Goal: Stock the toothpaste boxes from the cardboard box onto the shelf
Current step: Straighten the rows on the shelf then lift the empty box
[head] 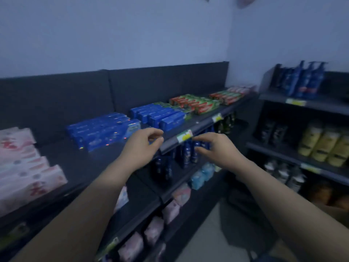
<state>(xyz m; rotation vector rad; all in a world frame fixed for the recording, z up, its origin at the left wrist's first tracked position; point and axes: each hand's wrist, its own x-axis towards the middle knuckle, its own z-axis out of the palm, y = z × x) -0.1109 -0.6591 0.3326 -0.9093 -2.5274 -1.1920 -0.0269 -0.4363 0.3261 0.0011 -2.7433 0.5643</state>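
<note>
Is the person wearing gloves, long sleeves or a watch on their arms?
No gloves: the left hand and right hand are bare. The left forearm and right forearm are bare too, with no sleeve in view. I see no watch, bracelet or ring, though the picture is dim and blurry, so a thin ring could be missed.

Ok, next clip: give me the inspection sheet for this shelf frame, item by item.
Surface: top shelf, dark, with a bare stretch left of the blue stack.
Job's things: blue toothpaste boxes stacked flat; red-green boxes further right; white-pink boxes at far left; cardboard box not clearly seen.
Clutter: nothing seen.
Hands: left hand and right hand by the shelf edge, fingers loosely curled, holding nothing.
Cables: nothing seen.
Surroundings: price tag on the edge; dark bottles on the shelf below; blue pump bottles on a side shelf; picture dim and blurred.
</note>
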